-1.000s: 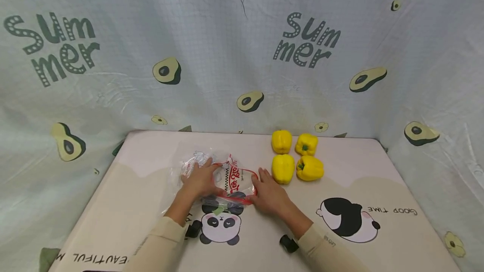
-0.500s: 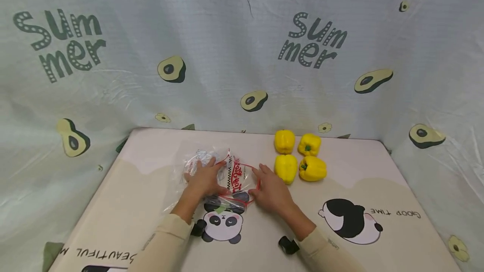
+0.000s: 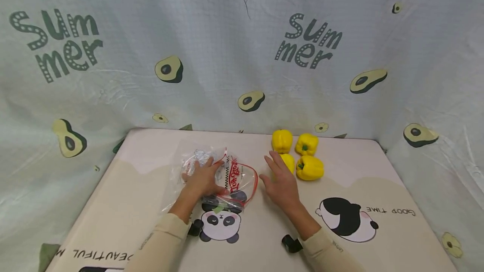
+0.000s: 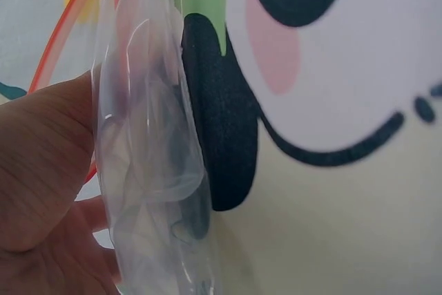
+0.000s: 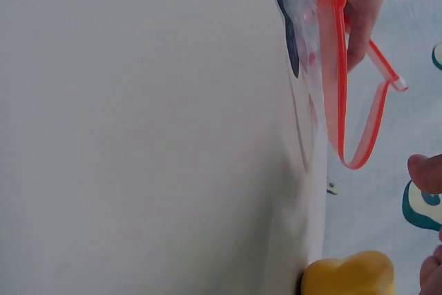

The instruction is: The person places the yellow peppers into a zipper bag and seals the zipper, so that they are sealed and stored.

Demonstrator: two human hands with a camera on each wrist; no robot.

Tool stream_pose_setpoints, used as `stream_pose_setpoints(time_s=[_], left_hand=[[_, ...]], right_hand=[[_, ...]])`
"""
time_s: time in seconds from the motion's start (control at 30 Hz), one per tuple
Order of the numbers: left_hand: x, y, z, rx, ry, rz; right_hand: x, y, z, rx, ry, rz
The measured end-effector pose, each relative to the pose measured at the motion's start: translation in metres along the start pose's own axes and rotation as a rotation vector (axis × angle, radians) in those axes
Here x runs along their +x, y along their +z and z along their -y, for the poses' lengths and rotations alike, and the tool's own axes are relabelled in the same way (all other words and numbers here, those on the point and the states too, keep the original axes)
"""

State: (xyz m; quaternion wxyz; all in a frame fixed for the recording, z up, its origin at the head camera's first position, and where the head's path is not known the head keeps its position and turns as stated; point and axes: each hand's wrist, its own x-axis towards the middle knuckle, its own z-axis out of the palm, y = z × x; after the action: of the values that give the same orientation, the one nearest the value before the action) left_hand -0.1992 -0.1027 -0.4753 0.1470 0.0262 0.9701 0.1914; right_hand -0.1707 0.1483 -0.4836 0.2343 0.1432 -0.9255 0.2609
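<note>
"Head view: how should the left hand (image 3: 203, 180) work?"

"Fingers spread on the clear bag (image 3: 235, 175) beyond the panda print (image 3: 220, 226), it should press gently so the red rim (image 3: 256, 179) gapes. The right hand (image 3: 282, 184), right of the panda print, has fingers apart, near yellow peppers (image 3: 308, 168)."

"Left wrist?"

"Crinkled, see-through film (image 4: 148, 101)."

"Right wrist?"

"The rim, looped wide."

head view high at six o'clock of table (image 3: 264, 238), facing twelve and down, wide, wrist views sideways, left tight on plastic bag (image 4: 148, 136), right farther off, red rim (image 5: 333, 67) shared, at ten and two
</note>
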Motion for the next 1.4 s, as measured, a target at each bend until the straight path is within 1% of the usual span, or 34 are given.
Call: stream_pose_setpoints(time_s=[0.07,0.13,0.27,0.37,0.43,0.57,0.77,0.9,1.1,1.23,1.3,1.4], left_hand=[[0.000,0.001,0.001,0.003,0.000,0.001],[0.000,0.001,0.001,0.005,-0.001,0.002],[0.000,0.001,0.002,0.006,-0.004,0.010],[0.000,0.001,0.002,0.010,-0.005,0.011],[0.001,0.001,0.001,0.014,-0.002,0.007],[0.001,0.001,0.001,0.021,0.001,0.004],[0.000,0.001,0.001,0.014,-0.006,0.003],[0.000,-0.001,0.001,0.017,-0.005,0.006],[0.003,-0.002,0.002,0.020,-0.014,0.010],[0.004,-0.001,0.002,0.014,-0.008,0.015],[0.004,-0.001,0.001,0.013,-0.008,0.017],[0.002,-0.001,0.000,0.012,-0.016,0.028]], right_hand=[[-0.001,-0.001,-0.002,0.020,0.044,-0.020],[-0.002,0.000,-0.005,0.040,0.111,-0.032],[-0.006,0.000,-0.010,0.134,0.259,-0.079],[-0.008,0.000,-0.014,0.193,0.321,-0.130],[-0.009,0.000,-0.017,0.213,0.355,-0.153],[-0.010,0.001,-0.018,0.266,0.425,-0.162],[-0.010,0.004,-0.021,0.351,0.521,-0.106],[-0.009,0.009,-0.024,0.367,0.550,-0.087],[-0.005,0.014,-0.027,0.344,0.567,-0.006],[-0.003,0.010,-0.026,0.329,0.580,0.020],[-0.002,0.009,-0.026,0.327,0.600,0.046],[-0.001,0.006,-0.028,0.313,0.652,0.106]])
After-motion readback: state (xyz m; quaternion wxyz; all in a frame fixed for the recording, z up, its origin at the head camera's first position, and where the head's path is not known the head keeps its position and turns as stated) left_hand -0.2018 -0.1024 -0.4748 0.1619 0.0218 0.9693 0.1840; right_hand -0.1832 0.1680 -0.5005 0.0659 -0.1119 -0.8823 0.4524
